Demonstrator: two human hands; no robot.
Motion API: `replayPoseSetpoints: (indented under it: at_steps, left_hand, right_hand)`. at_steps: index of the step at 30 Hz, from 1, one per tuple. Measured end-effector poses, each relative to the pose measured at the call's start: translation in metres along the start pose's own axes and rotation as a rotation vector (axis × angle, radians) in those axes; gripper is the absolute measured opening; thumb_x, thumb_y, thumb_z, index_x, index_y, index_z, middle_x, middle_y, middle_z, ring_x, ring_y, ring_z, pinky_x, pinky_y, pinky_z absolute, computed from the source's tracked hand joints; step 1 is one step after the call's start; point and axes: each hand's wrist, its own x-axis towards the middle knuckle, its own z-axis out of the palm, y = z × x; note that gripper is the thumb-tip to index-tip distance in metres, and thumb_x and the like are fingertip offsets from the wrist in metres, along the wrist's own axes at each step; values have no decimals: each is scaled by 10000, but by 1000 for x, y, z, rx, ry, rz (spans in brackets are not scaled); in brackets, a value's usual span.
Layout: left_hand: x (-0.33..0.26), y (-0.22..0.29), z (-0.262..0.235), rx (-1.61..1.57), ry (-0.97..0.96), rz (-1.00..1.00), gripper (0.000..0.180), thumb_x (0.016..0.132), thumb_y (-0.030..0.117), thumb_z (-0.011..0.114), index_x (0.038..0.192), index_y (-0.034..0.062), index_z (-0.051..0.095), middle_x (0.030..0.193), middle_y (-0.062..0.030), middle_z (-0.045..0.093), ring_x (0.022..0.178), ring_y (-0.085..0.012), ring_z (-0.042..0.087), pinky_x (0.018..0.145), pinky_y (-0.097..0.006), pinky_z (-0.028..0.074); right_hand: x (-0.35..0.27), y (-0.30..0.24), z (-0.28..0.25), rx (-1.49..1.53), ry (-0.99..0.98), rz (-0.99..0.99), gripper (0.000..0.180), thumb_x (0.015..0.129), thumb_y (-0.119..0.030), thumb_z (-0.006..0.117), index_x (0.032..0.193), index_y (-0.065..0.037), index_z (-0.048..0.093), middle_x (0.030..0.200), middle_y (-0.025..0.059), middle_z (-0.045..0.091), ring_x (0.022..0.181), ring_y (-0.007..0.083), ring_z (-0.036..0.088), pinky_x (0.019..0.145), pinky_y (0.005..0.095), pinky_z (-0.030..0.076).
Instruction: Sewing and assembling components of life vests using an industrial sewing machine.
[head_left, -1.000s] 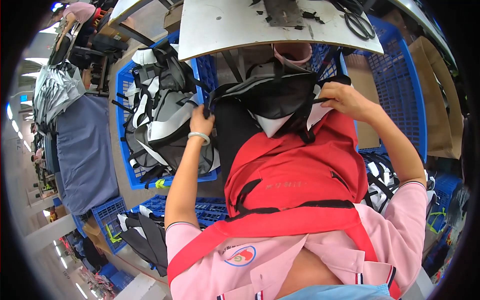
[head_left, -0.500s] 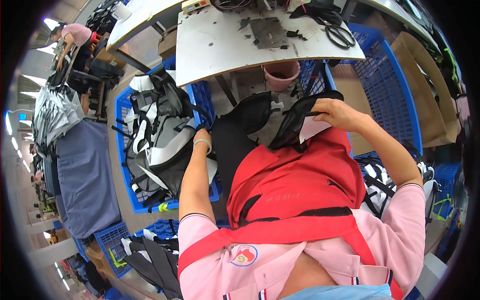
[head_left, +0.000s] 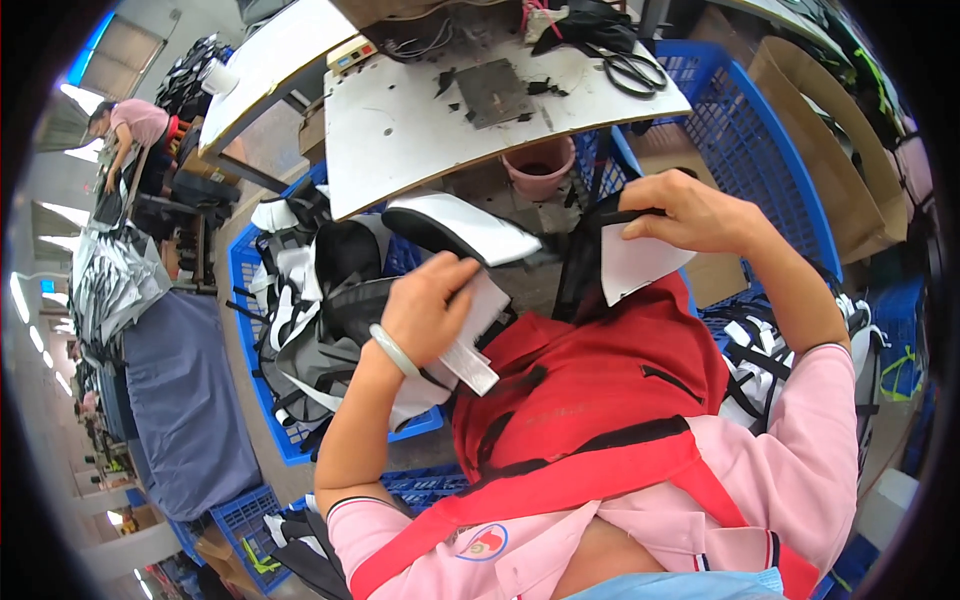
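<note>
My left hand [head_left: 425,310], wearing a pale bangle, is closed on a white sewn fabric piece with black edging [head_left: 455,222], raised over my left thigh. A short white strap [head_left: 470,368] sticks out below that hand. Over my right thigh, my right hand [head_left: 690,212] pinches a black-and-white fabric piece, its white flap [head_left: 640,262] hanging under the thumb. The black part runs down between my knees. A red apron [head_left: 590,370] covers my lap. At my left stands a blue crate [head_left: 243,275] heaped with grey, white and black sewn pieces [head_left: 335,310].
Ahead is a white worktable [head_left: 400,130] with a dark metal plate [head_left: 492,92], black scraps and black-handled scissors [head_left: 633,73]. Below it stands a pink bucket [head_left: 540,170]. Another blue crate [head_left: 770,150] and a cardboard box [head_left: 850,170] are at right. A person [head_left: 140,125] works far left.
My left hand has come up from the left crate to above my lap, bringing the white, black-edged fabric piece. My right hand still holds its piece, with more of the white flap showing.
</note>
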Motion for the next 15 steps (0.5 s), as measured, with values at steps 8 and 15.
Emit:
replayPoseSetpoints:
  at_steps: [8, 15]
  left_hand:
    - [31, 82, -19, -277, -417, 256, 225, 798, 57, 594, 1009, -15, 630, 863, -145, 573, 792, -350, 600, 668, -401, 489]
    - [68, 48, -41, -347, -167, 86, 182, 829, 51, 626, 983, -42, 647, 786, -138, 564, 701, -247, 566, 654, -307, 451]
  right_hand:
    - [-1, -66, 3, -159, -77, -713, 137, 738, -247, 726, 773, -115, 728, 1220, 90, 564, 1200, 288, 491, 1084, 462, 302]
    - [14, -40, -11, -38, 6, -454, 194, 779, -216, 698, 827, -36, 642, 836, 126, 549, 824, 320, 583, 704, 402, 463]
